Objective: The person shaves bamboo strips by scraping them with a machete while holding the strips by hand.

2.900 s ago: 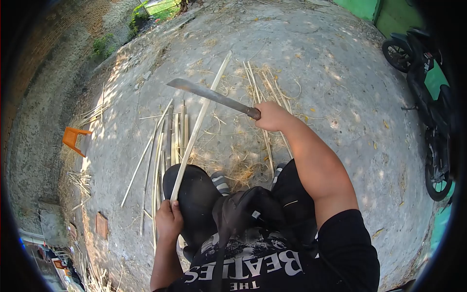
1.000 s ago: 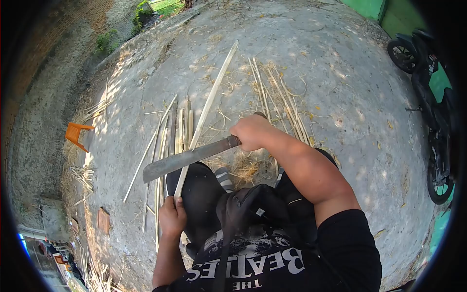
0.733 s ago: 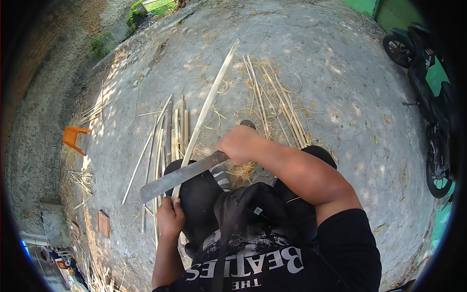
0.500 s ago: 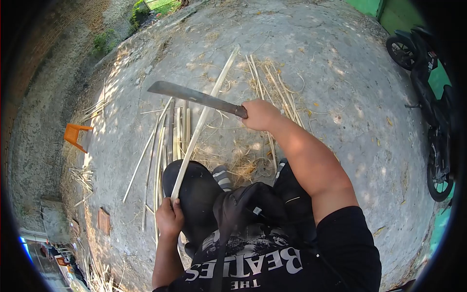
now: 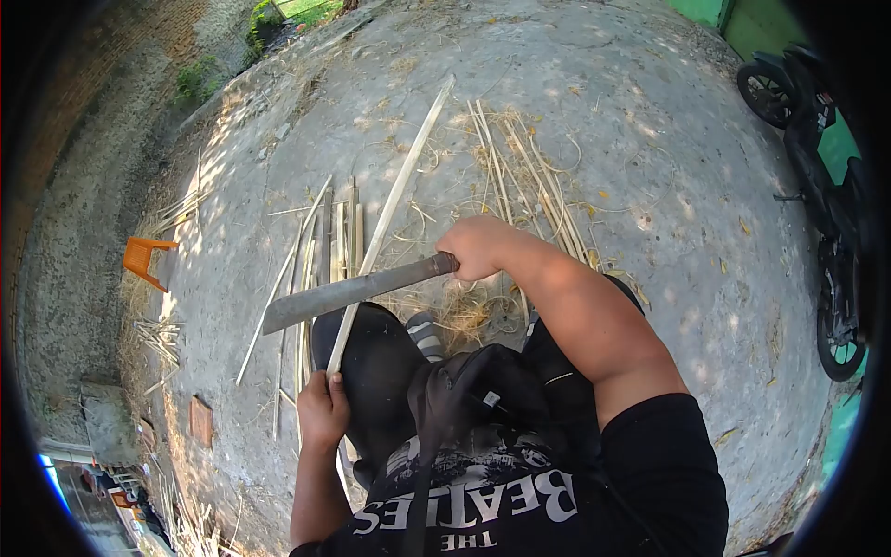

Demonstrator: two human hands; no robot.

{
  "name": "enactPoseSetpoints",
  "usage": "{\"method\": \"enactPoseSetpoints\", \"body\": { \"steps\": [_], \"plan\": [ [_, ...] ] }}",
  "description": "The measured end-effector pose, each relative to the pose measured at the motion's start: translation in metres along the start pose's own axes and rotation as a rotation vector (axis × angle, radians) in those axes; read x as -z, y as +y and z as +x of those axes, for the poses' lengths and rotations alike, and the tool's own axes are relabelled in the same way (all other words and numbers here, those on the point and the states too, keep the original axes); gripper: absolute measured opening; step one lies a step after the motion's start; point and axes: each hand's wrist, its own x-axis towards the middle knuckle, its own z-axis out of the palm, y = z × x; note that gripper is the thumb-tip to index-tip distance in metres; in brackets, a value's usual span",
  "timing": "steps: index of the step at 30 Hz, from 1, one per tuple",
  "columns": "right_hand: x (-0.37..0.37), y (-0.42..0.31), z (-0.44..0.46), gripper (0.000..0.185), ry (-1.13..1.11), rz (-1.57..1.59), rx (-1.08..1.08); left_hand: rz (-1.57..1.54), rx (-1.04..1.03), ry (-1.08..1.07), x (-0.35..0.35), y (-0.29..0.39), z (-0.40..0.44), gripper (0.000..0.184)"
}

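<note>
My left hand is closed around the near end of a long pale bamboo strip. The strip slants up and away past my left knee, its far end over the concrete. Wrapped round the handle of a machete is my right hand. The broad grey blade points left and lies across the strip just beyond my knee; I cannot tell whether its edge bites into the strip. More bamboo strips lie on the ground left of my legs. Another bundle of thin strips rests ahead to the right.
Curly bamboo shavings litter the concrete around my feet. An orange plastic stool stands at the left, near a brick and short offcuts. Along the right edge is a black motorcycle.
The machete has come down along the strip toward me, its tip swinging lower on the left. My right hand has shifted slightly left and nearer. My left hand has hardly moved.
</note>
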Motion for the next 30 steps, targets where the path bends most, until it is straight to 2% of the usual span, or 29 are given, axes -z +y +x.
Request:
{"method": "enactPoseSetpoints", "body": {
  "steps": [5, 11, 14, 17, 20, 23, 26, 28, 30],
  "plan": [
    [0.002, -0.014, -0.011, 0.018, 0.077, -0.048, -0.019, -0.007, 0.020, -0.010, 0.000, 0.000, 0.002, 0.032],
    [-0.015, -0.038, -0.004, 0.017, 0.062, -0.168, 0.139, -0.015, 0.015, -0.028, 0.003, 0.005, 0.004, 0.033],
    [-0.004, -0.003, 0.000, 0.017, 0.127, -0.070, 0.033, 0.002, 0.000, -0.022, 0.001, -0.004, -0.003, 0.034],
    [-0.009, 0.000, 0.002, 0.018, 0.147, -0.124, 0.022, 0.005, 0.012, 0.011, -0.003, -0.003, 0.002, 0.034],
    [-0.013, -0.013, -0.004, 0.019, 0.146, -0.027, 0.028, -0.031, 0.045, -0.030, 0.002, 0.001, 0.003, 0.034],
    [-0.012, -0.040, -0.008, 0.018, 0.052, -0.084, 0.079, -0.043, 0.041, -0.041, 0.002, 0.003, 0.002, 0.035],
    [-0.003, -0.043, -0.006, 0.019, 0.053, -0.173, 0.115, -0.058, 0.010, -0.039, 0.004, 0.002, 0.005, 0.036],
    [-0.002, -0.016, -0.002, 0.020, 0.078, -0.114, 0.036, -0.132, 0.006, -0.061, 0.005, -0.001, 0.002, 0.036],
    [0.005, -0.009, -0.003, 0.021, 0.097, -0.126, -0.029, -0.081, 0.011, -0.057, 0.006, 0.001, 0.005, 0.037]
  ]
}}
